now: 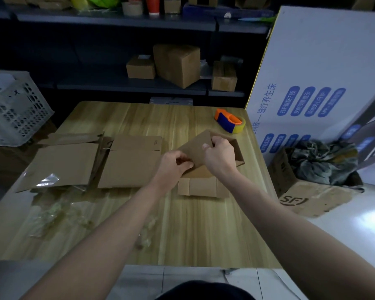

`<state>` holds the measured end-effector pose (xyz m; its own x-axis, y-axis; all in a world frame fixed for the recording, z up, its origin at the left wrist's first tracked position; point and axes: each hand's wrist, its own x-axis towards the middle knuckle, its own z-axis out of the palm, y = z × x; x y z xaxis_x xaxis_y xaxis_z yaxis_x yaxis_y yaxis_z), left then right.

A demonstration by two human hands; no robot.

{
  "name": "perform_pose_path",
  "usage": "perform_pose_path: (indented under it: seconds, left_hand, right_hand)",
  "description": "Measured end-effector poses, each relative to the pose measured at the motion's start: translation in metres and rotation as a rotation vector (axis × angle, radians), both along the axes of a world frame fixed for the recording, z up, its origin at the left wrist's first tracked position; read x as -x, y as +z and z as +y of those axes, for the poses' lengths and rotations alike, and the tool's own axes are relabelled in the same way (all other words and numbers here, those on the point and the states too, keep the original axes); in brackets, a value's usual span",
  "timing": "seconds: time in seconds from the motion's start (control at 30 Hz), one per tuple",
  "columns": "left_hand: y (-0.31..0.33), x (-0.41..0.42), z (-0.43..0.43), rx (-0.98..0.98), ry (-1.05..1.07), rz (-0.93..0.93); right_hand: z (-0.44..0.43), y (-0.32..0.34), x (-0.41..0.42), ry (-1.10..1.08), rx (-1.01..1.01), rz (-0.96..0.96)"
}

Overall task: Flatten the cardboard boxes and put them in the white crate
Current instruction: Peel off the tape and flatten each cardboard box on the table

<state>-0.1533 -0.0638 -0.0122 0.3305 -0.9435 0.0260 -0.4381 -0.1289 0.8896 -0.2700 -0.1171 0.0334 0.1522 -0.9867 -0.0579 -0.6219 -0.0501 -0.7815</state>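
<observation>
A small brown cardboard box [204,185] stands partly unfolded on the wooden table [182,234], right of centre. Its lid panel is raised, and one front flap lies flat toward me. My left hand [173,164] pinches the lower left edge of the raised panel. My right hand [219,153] grips the panel's upper right edge, thumb on the near face. Two flattened boxes lie on the left of the table, one [130,163] beside the other [63,165]. The white crate [15,113] sits off the table's far left corner.
An orange and blue tape dispenser [228,120] lies at the table's far right. Clear plastic scraps [52,215] litter the near left. Behind are shelves with closed boxes [175,64]. To the right, a white printed carton [316,83] and an open box of cloth [312,180] stand on the floor.
</observation>
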Motion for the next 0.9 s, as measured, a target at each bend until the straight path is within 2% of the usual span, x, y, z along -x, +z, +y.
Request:
perform_pose_path:
  seconds: [0.2, 0.47, 0.7, 0.9]
  left_hand:
    - [-0.002, -0.002, 0.005, -0.003, 0.009, 0.001]
    - [-0.011, 0.004, 0.0, 0.025, 0.011, -0.239]
    - [-0.008, 0.011, 0.004, -0.01, 0.063, -0.149]
    - [-0.006, 0.016, -0.003, -0.022, 0.166, -0.17]
  right_hand:
    - [0.003, -0.005, 0.005, 0.047, 0.014, 0.024]
    - [0.003, -0.001, 0.006, 0.029, 0.053, 0.03]
    - [0.009, 0.0, 0.008, 0.085, 0.038, 0.026]
    - [0.018, 0.003, 0.005, 0.085, 0.102, 0.002]
